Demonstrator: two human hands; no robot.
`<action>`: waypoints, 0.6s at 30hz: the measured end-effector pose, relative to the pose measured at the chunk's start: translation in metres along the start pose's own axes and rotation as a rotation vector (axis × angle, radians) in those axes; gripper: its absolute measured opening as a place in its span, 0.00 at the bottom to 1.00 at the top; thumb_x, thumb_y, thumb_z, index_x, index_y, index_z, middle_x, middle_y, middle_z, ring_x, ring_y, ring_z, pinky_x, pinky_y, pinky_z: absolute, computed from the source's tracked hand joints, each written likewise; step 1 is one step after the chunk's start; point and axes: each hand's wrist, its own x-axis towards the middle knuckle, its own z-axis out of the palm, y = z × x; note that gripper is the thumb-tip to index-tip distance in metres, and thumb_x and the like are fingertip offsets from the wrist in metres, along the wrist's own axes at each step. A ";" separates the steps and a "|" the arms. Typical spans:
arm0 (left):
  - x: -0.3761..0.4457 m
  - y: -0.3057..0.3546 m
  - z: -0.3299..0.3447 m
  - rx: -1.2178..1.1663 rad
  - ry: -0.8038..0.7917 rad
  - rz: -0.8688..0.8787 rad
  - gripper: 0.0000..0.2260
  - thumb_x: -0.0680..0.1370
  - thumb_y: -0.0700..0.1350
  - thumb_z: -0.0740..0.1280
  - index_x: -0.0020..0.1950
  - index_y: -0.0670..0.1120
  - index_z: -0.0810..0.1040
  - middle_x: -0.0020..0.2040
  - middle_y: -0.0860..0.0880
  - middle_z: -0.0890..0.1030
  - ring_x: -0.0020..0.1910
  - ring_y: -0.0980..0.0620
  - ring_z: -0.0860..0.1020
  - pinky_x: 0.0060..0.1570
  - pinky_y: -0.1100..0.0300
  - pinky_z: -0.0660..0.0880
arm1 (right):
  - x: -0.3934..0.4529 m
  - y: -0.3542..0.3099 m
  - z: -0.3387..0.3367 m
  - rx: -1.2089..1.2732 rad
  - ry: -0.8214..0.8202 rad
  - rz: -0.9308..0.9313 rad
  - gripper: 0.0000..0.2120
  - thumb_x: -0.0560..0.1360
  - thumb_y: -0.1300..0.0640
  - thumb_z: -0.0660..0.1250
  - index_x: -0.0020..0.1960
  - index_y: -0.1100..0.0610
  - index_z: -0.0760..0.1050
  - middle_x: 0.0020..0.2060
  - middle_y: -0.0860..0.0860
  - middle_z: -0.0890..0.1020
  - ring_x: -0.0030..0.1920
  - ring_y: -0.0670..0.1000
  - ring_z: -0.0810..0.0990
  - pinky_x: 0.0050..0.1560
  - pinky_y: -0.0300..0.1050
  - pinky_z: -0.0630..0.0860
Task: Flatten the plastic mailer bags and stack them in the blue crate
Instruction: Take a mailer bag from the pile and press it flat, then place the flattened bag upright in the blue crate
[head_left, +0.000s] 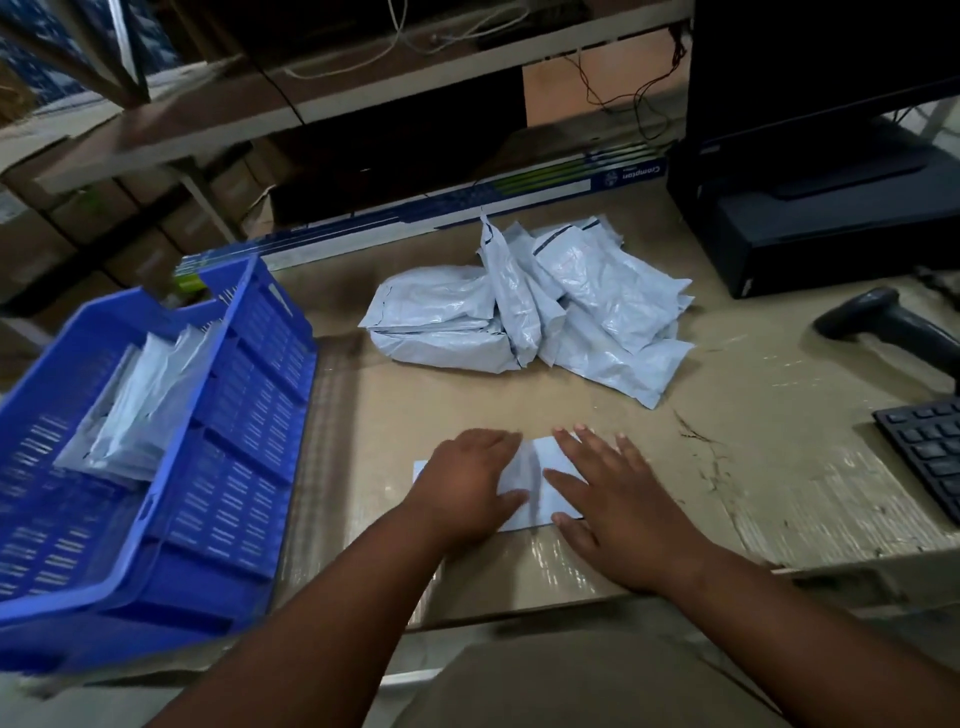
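Spreading across the whole lower view, the cardboard-covered desk (727, 467) carries everything. At its left edge sits the blue crate (223, 467), tilted toward the camera, with a small stack of flattened mailers (140, 400) lying inside it against the far-left part of the floor. Far of centre lies a loose pile of crumpled mailer bags (530, 317) (pale grey-blue, puffed and overlapping), well apart from the crate. At the far right stands a black printer (831, 228), with a barcode scanner (883, 322) nearer and a keyboard (930, 452) at the right edge. Near the centre, one flat mailer bag (540, 483) lies on the desk under both hands. The left hand (467, 483) presses palm-down on its left part, fingers straight and together. The right hand (618, 493) presses palm-down on its right part, fingers straight and spread, gripping nothing.
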 end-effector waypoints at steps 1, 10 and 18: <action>0.008 0.005 -0.004 0.027 -0.027 -0.031 0.38 0.76 0.65 0.69 0.82 0.55 0.64 0.77 0.52 0.71 0.75 0.46 0.69 0.72 0.47 0.69 | -0.002 0.000 -0.002 0.012 0.012 -0.017 0.22 0.83 0.40 0.56 0.73 0.44 0.73 0.84 0.52 0.57 0.84 0.56 0.55 0.82 0.64 0.54; 0.050 -0.001 -0.037 -0.142 -0.275 -0.349 0.16 0.65 0.56 0.81 0.42 0.50 0.79 0.43 0.53 0.80 0.45 0.50 0.79 0.47 0.52 0.78 | -0.007 -0.004 -0.012 0.127 0.251 -0.133 0.12 0.81 0.49 0.63 0.60 0.47 0.81 0.68 0.50 0.78 0.68 0.55 0.76 0.68 0.58 0.72; 0.036 -0.052 -0.103 -0.338 -0.172 -0.524 0.19 0.71 0.51 0.82 0.34 0.46 0.74 0.33 0.48 0.73 0.32 0.50 0.71 0.33 0.59 0.67 | 0.043 -0.041 -0.022 0.169 0.262 -0.214 0.11 0.81 0.45 0.64 0.59 0.46 0.81 0.71 0.49 0.76 0.71 0.55 0.73 0.65 0.55 0.73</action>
